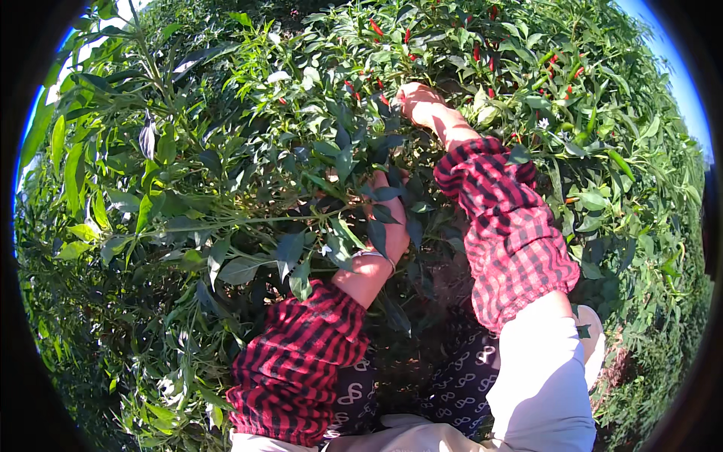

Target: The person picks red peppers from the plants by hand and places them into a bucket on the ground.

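Among the chili pepper plants (316, 73), my right hand (419, 104) reaches forward with its fingers curled. A red chili pepper (384, 99) hangs just left of those fingertips, and whether they pinch anything I cannot tell. Lower and closer to my body, my left hand (391, 212) is inside the foliage. Leaves cover most of its fingers, so its grip is hidden. A bracelet (370, 254) circles the left wrist. Red and black checked sleeve covers (308, 350) are on both forearms.
More red chilies (476, 52) hang beyond my right hand, and a green chili (621, 164) hangs at the right. A leafy branch (243, 223) crosses from the left in front of my left forearm. Dark patterned trousers (463, 384) show below.
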`<state>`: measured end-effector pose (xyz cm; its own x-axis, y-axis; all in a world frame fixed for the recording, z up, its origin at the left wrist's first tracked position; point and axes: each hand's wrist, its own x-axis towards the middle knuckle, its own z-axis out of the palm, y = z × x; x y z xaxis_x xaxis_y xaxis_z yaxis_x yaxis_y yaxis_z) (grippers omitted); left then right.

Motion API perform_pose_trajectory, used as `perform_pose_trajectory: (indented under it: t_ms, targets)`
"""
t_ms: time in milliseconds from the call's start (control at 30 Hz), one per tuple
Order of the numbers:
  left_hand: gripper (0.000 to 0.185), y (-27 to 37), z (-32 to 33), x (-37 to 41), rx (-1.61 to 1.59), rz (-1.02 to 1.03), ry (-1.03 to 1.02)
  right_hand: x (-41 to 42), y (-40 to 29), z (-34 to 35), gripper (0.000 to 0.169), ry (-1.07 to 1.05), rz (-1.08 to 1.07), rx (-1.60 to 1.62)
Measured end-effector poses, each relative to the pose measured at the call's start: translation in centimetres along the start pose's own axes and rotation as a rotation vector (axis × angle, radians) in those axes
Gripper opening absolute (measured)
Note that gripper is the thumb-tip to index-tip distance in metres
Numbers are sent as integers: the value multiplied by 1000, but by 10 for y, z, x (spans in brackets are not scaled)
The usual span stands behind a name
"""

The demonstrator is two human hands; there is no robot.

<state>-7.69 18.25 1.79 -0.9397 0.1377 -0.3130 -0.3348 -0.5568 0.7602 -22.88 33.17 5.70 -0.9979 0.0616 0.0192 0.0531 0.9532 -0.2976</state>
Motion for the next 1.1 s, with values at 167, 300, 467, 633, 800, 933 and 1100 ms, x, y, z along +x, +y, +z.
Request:
perform_pose_trajectory:
  t_ms: [167,300,467,633,800,933,1100]
  targets:
    - [35,-3,-12,5,-40,38,22,-20,-30,-4,28,39,-120,74]
    - [35,-14,-10,11,40,76,24,-12,-23,-1,37,279,-326,211]
    - [35,-9,-6,9,-32,26,25,-9,-15,10,24,124,-1,208]
    - [35,-5,-3,4,-24,46,29,-27,-13,-7,30,337,146,168]
    - [36,-7,-5,3,6,19,-3,-27,8,-4,33,265,269,235]
    - [35,-5,3,-2,-13,-24,-38,-21,47,10,31,257,-11,-142]
    - [34,-7,-7,4,-23,62,-54,-41,48,19,17,204,0,548]
